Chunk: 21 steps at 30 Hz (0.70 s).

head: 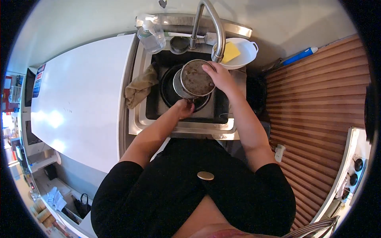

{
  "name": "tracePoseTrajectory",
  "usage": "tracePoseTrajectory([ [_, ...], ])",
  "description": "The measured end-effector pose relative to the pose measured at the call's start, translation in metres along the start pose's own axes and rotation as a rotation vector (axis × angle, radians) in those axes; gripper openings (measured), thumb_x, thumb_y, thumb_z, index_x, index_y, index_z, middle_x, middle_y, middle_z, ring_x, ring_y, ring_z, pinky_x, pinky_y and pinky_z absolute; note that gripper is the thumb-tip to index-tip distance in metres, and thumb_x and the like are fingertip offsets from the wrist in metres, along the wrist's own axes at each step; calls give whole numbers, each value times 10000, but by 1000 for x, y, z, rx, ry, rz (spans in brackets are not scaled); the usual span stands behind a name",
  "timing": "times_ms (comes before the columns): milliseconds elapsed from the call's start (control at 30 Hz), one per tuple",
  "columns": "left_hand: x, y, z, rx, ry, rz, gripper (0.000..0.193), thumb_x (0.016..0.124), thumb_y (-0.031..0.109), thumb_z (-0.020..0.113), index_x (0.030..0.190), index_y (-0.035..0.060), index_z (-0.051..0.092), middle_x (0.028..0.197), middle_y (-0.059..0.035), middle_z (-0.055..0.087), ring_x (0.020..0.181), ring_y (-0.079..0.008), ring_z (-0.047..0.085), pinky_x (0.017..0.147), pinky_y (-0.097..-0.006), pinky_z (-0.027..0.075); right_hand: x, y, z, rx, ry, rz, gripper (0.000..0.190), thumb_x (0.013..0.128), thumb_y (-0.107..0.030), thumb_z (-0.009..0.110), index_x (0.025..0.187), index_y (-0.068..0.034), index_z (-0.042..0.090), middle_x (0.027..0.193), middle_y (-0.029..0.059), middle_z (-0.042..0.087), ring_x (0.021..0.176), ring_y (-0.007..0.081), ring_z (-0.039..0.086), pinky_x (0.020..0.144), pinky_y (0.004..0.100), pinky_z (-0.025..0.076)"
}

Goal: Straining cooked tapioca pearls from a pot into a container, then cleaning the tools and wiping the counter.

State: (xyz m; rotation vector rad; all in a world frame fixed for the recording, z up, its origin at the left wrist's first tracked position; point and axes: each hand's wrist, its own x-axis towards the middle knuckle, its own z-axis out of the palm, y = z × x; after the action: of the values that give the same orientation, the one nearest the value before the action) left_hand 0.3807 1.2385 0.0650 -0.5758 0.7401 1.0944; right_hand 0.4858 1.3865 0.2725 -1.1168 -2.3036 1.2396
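A small metal pot or cup [198, 78] is held tilted over the sink [181, 128], its round, brown-stained face turned up towards me. On the pot's right edge, my right hand [221, 76] grips with the thumb on the stained face. From below, my left hand [185, 109] holds it at what looks like its handle; some of those fingers are hidden. Under the pot a round black pan [166, 96] lies in the basin, partly covered from sight. The curved metal faucet [220, 32] arches just behind my right hand.
A crumpled olive cloth [142, 86] drapes over the sink's left rim. Behind the basin stand a clear pump bottle [151, 38], a dark-topped round container [179, 44] and a white tub [247, 55] with a yellow sponge [230, 52]. A white surface [83, 95] adjoins at left.
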Motion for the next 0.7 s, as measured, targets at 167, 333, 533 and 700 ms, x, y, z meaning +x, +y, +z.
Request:
tracePoseTrajectory([
  [167, 1, 11, -17, 450, 305, 202, 194, 835, 192, 493, 952, 39, 477, 818, -87, 518, 698, -177, 516, 521, -287, 469, 9, -7, 20, -29, -40, -7, 489, 827, -432, 494, 1068, -8, 529, 1000, 189, 578, 955, 292, 548, 827, 328, 402],
  [333, -43, 6, 28, 494, 145, 810, 258, 734, 155, 510, 963, 40, 484, 841, -81, 536, 698, -196, 481, 604, -328, 396, 14, 8, 22, -28, 3, 29, 505, 821, -462, 479, 1065, -24, 538, 995, 193, 580, 965, 319, 540, 834, 349, 401],
  [533, -54, 26, 24, -12, -185, 614, 505, 852, 474, 338, 1168, 96, 451, 1106, -67, 515, 992, -255, 470, 844, -387, 351, 60, 46, -14, -43, 42, -114, 491, 789, -435, 524, 1111, -64, 518, 1080, 185, 546, 1021, 316, 512, 882, 381, 387],
  [700, -55, 37, 23, 117, -215, 628, 674, 842, 595, 274, 1309, 112, 322, 1355, -72, 322, 1242, -259, 298, 1009, -428, 230, 84, 50, -40, -577, 100, 121, 512, 727, -417, 575, 1162, -159, 487, 1229, 149, 442, 1134, 358, 405, 920, 445, 354],
])
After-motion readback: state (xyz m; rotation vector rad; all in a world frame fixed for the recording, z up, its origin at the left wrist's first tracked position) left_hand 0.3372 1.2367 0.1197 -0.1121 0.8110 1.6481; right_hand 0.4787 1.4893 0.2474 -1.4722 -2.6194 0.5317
